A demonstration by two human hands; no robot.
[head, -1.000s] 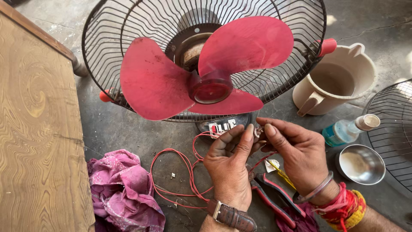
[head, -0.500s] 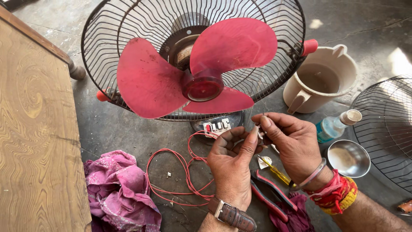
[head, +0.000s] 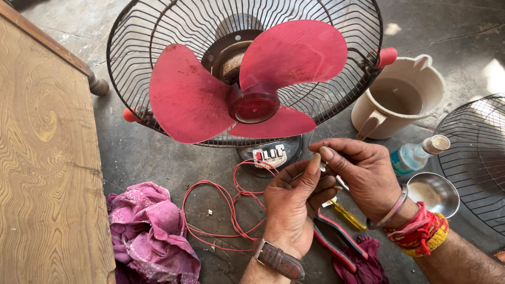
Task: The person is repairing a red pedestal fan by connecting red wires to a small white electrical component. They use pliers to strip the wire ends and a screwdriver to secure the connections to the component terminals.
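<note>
Both hands — left hand (head: 294,205) and right hand (head: 363,171) — pinch the red wire (head: 226,210) end between their fingertips, its loops trailing left of them; thin, limp, likely best gripped near its tip.

A grey concrete floor (head: 158,158) (cracked, sunlit at the right) lay beside a wooden table (head: 42,158) with swirling grain.

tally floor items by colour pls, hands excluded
Red/pink: 4 – fan blades, wire, cloth, pliers
Black: 2 – fan guard, loose grille
Beige: 1 – jug
Steel: 1 – bowl
Blue: 1 – bottle
Yellow: 1 – screwdriver
Total: 10
</note>
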